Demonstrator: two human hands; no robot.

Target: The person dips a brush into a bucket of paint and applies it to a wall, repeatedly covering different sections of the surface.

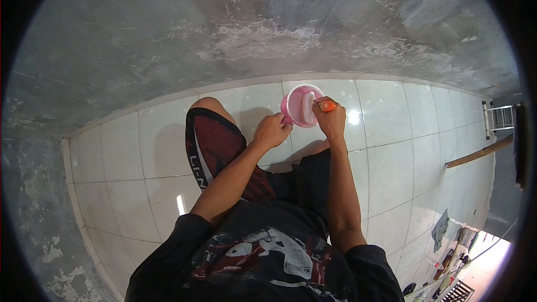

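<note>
Pink bucket (302, 107), small and open, held in the air above the tiled floor (391, 151), just beyond the bent knee (208, 106) and near the foot of the grey wall (224, 33). Gripped at its near left rim by the left hand (271, 130), fingers curled and pinching the edge. Entered from the right by an orange-handled tool (328, 105), kept in the right hand (331, 122) with fingers pressed together around the handle. Working end hidden inside, in something white and pink, so cannot tell its kind.

Judged from this: seemingly at the stage of loading or mixing inside the bucket, with nothing brought to the wall by the tool yet. On the wall only a rough band of white patches, the rest bare grey, so probably most of the surface left to do.

About room: wall close on the far side, and a corner with a second wall at left, so little space there. Open floor to the right, up to a ladder (499, 117) and a wooden stick (480, 154) at the far right. Small scattered things (447, 235) at near right, well apart from both hands.
</note>
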